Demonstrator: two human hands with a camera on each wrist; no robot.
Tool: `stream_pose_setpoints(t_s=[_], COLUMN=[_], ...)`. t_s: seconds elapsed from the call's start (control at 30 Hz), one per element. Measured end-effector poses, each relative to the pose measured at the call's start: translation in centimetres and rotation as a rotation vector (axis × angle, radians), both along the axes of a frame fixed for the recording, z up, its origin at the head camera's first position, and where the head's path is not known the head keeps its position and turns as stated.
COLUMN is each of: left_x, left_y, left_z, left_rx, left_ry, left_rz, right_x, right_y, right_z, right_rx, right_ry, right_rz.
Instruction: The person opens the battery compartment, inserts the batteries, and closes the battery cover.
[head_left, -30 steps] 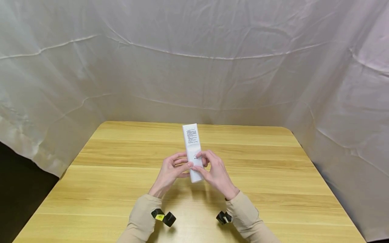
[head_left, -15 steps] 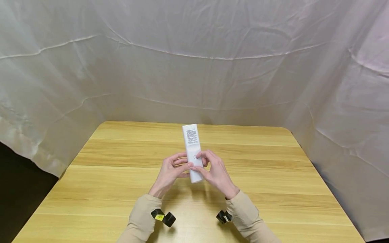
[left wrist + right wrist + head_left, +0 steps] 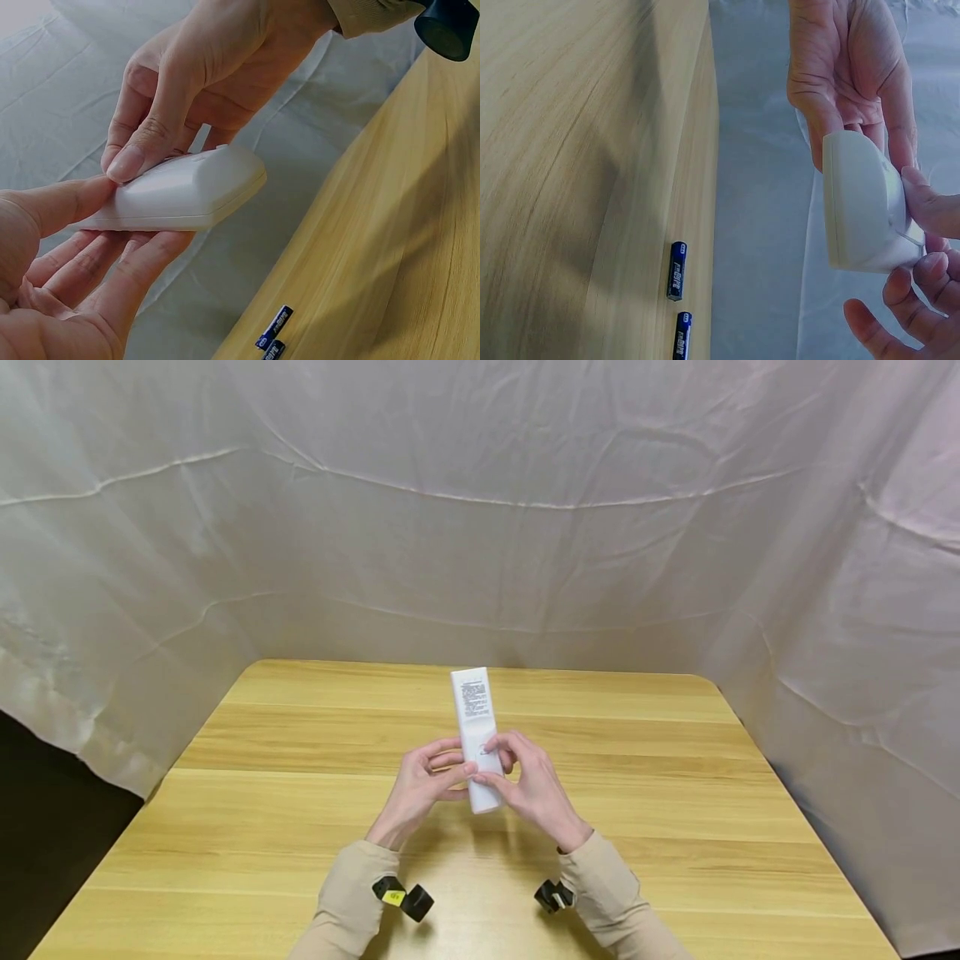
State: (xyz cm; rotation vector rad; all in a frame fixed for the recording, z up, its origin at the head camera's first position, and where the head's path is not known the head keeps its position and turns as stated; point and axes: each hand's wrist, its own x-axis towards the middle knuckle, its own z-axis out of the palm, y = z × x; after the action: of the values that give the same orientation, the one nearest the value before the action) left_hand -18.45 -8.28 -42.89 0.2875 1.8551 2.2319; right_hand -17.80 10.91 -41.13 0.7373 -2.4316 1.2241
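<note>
A white remote control (image 3: pixel 477 727) is held up over the table, its back with small printed text turned towards the head camera. My left hand (image 3: pixel 417 787) holds it from the left, with the thumb on the back and the fingers underneath. From the right, my right hand (image 3: pixel 531 785) has its thumb and index finger on the lower part of the back, at the battery cover area. In the left wrist view the remote control (image 3: pixel 180 191) lies between both hands. What the right fingertips do at the cover is partly hidden.
Two blue batteries, an upper battery (image 3: pixel 676 271) and a lower battery (image 3: pixel 681 337), lie near the table edge in the right wrist view. The wooden table (image 3: pixel 247 827) is enclosed by a pale cloth curtain (image 3: pixel 480 527). A black camera (image 3: pixel 405 897) sits on the left wrist.
</note>
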Motion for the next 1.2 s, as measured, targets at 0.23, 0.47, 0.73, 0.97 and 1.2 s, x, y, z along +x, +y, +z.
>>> stream_pose_setpoints(t_s=[0.23, 0.47, 0.73, 0.97, 1.2], left_x=[0.0, -0.08, -0.06, -0.09, -0.1], left_y=[-0.06, -0.13, -0.05, 0.07, 0.21], left_z=[0.0, -0.05, 0.16, 0.17, 0.21], left_rx=[-0.004, -0.011, -0.019, -0.027, -0.032], left_ry=[-0.003, -0.01, -0.017, 0.001, 0.009], left_rz=[-0.003, 0.003, 0.011, 0.003, 0.008], right_x=[-0.09, -0.1, 0.0, -0.02, 0.51], right_y=[0.1, 0.18, 0.4, 0.57, 0.3], right_z=[-0.03, 0.03, 0.04, 0.26, 0.51], right_rx=[-0.002, -0.007, 0.011, 0.023, 0.065], right_ry=[-0.028, -0.028, 0.009, -0.001, 0.037], right_rz=[0.012, 0.027, 0.014, 0.011, -0.031])
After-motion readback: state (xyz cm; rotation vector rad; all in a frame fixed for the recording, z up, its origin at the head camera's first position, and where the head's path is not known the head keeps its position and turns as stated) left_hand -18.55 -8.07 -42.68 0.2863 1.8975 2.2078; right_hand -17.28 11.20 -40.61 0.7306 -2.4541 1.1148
